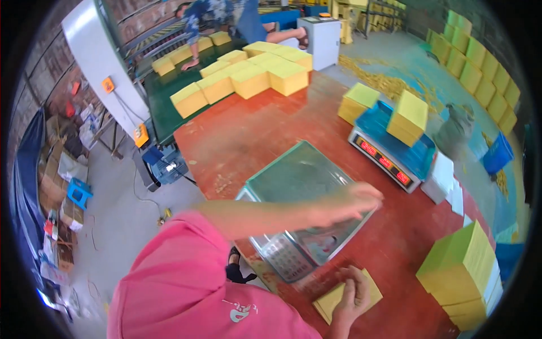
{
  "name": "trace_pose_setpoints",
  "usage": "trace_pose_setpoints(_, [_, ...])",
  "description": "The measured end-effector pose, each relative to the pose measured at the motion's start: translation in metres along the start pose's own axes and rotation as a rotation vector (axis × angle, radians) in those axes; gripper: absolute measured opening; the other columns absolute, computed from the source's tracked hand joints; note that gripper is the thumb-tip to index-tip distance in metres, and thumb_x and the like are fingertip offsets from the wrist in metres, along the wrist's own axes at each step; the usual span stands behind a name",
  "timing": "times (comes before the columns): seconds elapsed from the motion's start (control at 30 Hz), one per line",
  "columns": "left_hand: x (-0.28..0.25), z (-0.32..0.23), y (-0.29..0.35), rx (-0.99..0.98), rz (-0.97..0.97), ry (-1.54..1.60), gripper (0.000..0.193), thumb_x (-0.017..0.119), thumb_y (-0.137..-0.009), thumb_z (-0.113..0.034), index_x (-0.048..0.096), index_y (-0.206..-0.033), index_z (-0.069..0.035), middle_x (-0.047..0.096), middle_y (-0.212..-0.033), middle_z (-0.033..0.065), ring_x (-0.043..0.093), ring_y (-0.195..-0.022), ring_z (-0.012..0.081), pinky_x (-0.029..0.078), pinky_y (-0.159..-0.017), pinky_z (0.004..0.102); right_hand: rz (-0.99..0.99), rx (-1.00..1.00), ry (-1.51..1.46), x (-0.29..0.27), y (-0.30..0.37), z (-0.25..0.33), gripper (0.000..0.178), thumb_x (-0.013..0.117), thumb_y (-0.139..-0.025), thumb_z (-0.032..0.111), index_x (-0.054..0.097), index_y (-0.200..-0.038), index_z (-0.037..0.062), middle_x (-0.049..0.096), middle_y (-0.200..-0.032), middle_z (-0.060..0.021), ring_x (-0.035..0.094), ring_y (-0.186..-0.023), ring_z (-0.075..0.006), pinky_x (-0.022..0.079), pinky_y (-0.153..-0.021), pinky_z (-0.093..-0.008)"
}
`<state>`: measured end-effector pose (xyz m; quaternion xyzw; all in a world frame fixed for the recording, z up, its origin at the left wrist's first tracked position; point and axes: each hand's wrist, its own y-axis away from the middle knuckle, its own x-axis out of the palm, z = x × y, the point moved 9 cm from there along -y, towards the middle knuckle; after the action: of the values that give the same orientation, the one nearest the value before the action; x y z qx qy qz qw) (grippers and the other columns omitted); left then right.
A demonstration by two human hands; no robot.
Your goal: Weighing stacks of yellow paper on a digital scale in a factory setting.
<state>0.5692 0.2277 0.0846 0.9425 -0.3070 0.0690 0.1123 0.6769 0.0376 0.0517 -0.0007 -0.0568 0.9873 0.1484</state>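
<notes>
My left hand (358, 201) reaches across a bench scale (296, 169) with a flat metal plate, a keypad and a display. Its fingers are stretched out and slightly smeared; nothing shows in them. Below it, my right hand (354, 295) is over a low stack of yellow paper (328, 303) on the red table, beside the keypad. The fingers of that hand are loosely bent, thumb apart, and I see nothing gripped; contact with the paper is unclear. On the right, a second scale (389, 164) with red lit digits carries a yellow paper block (410, 116).
Tall yellow stacks (460, 265) stand at the red table's (226, 152) right edge. More yellow blocks (248, 79) fill its far side. Another person's hand (191, 64) rests on the green surface behind. A blue bin (498, 153) and a wall of yellow stacks stand farther right.
</notes>
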Motion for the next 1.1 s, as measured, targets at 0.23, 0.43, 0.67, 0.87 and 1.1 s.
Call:
trace_pose_setpoints(0.23, [-0.356, -0.032, 0.133, -0.036, -0.491, 0.085, 0.039, 0.065, -0.092, -0.033, 0.061, -0.116, -0.003, 0.064, -0.115, 0.0134, 0.064, -0.103, 0.0229, 0.054, -0.087, 0.0375, 0.500, 0.003, -0.123, 0.230, -0.028, 0.013, 0.025, 0.049, -0.091, -0.007, 0.065, -0.110, -0.0037, 0.070, -0.103, -0.0104, 0.066, -0.094, -0.0158, 0.051, -0.087, -0.0290])
trace_pose_setpoints(0.43, [-0.545, -0.038, 0.138, -0.038, -0.507, 0.048, 0.043, 0.063, -0.092, -0.038, 0.060, -0.115, -0.003, 0.064, -0.114, 0.0139, 0.063, -0.104, 0.0232, 0.053, -0.086, 0.0388, 0.480, 0.211, -0.166, 0.395, -0.074, -0.016, 0.024, 0.049, -0.095, -0.003, 0.064, -0.114, -0.0034, 0.069, -0.103, -0.0119, 0.066, -0.094, -0.0170, 0.052, -0.089, -0.0308])
trace_pose_setpoints(0.67, [-0.638, -0.085, 0.017, -0.039, -0.389, -0.430, 0.043, 0.061, -0.091, -0.037, 0.062, -0.115, -0.002, 0.064, -0.116, 0.0133, 0.063, -0.103, 0.0243, 0.050, -0.088, 0.0360, 0.595, -0.020, 0.146, 0.527, -0.161, 0.014, 0.027, 0.059, -0.091, 0.003, 0.062, -0.118, -0.0012, 0.067, -0.106, -0.0155, 0.066, -0.099, -0.0226, 0.052, -0.087, -0.0322])
trace_pose_setpoints(0.87, [-0.705, -0.158, -0.088, 0.259, -0.549, -1.264, 0.048, 0.057, -0.091, -0.035, 0.061, -0.116, 0.005, 0.061, -0.124, 0.0198, 0.061, -0.110, 0.0314, 0.048, -0.093, 0.0399, 0.344, -0.356, 0.633, 0.544, -0.348, 0.004, 0.036, 0.065, -0.089, 0.016, 0.060, -0.121, 0.0001, 0.063, -0.115, -0.0225, 0.064, -0.105, -0.0363, 0.052, -0.089, -0.0399])
trace_pose_setpoints(1.1, [-0.725, -0.128, -0.128, 0.467, -0.573, -1.623, 0.050, 0.057, -0.093, -0.031, 0.054, -0.124, 0.008, 0.055, -0.131, 0.0243, 0.051, -0.124, 0.0367, 0.037, -0.109, 0.0435, 0.066, -0.496, 1.119, 0.580, -0.607, -0.045, 0.049, 0.055, -0.094, 0.037, 0.053, -0.127, 0.0016, 0.061, -0.116, -0.0215, 0.058, -0.109, -0.0395, 0.046, -0.092, -0.0494])
